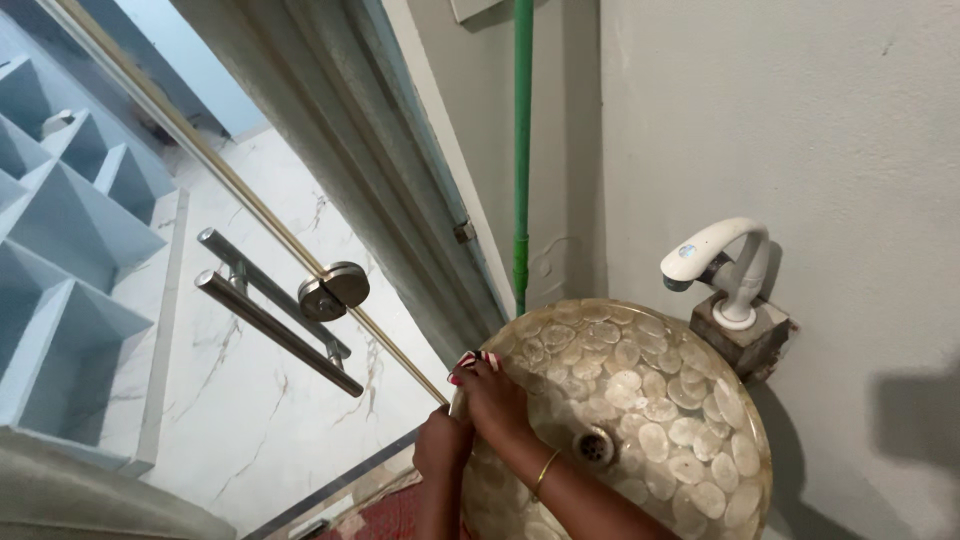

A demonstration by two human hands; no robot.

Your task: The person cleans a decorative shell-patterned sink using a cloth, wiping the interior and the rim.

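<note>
— So, where are the hands against the basin (640, 400)?

— Both sit at its left rim, on the side nearest the glass door (250, 400). The right hand (490, 395) lies across the rim with the fingers pointing up and left toward the door, painted nails at the tip. The left hand (442, 448) is just below and to the near side of it, touching it at the wrist.

— Are they gripping anything?

— The two hands are pressed together at the rim. The right one lies flat on the edge of the bowl; whether the left is curled around the rim, or holds a cloth or the like, I cannot tell, since the fingers are hidden.

— And the rest of the bowl from there?

— It spreads to the right and far side of the hands: a round, shell-patterned basin, so no long axis to speak of. The drain (594, 446) lies just right of the right forearm, which carries a gold bangle (544, 474). The white tap (722, 262) stands well apart, at the far right rim against the wall.

— Which hand is nearer the drain?

— The right; its forearm runs alongside it. The left stays outside the bowl, near the door's metal handle (275, 320) side.
</note>
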